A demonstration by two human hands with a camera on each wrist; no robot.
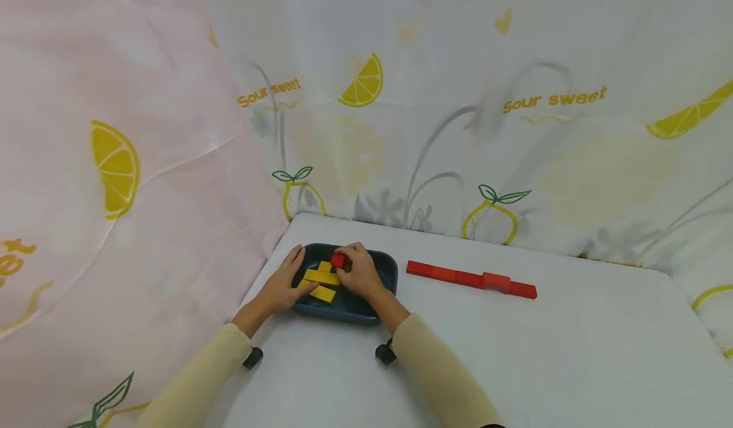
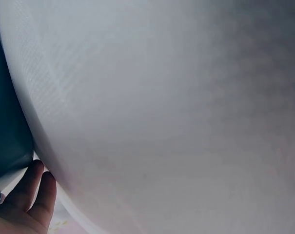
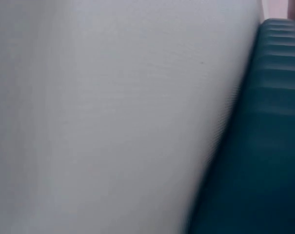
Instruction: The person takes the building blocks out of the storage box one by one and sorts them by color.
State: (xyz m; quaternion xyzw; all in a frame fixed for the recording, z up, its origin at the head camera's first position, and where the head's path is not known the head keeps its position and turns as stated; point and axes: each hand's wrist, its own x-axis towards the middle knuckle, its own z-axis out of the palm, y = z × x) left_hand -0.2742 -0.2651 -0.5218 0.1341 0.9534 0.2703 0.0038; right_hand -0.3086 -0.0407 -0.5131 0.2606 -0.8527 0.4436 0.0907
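Observation:
A dark teal tray (image 1: pixel 355 317) sits between both hands in the head view. Inside lie several yellow blocks (image 1: pixel 322 278), side by side toward its left. My right hand (image 1: pixel 361 273) reaches over the tray's right half and pinches a small red block (image 1: pixel 338 260) above the yellow ones. My left hand (image 1: pixel 280 288) lies along the tray's left side, fingers fairly straight at the rim, thumb stretched over the front yellow block. In the left wrist view, fingertips (image 2: pixel 36 168) rest close against the tray's outer wall (image 2: pixel 8 117).
Right of the tray, several red blocks (image 1: pixel 469 279) stand end to end in a row on the white tabletop (image 1: pixel 515 352). A lemon-print cloth (image 1: pixel 435 129) hangs behind the table, with a pinkish one (image 1: pixel 172 256) at the left edge.

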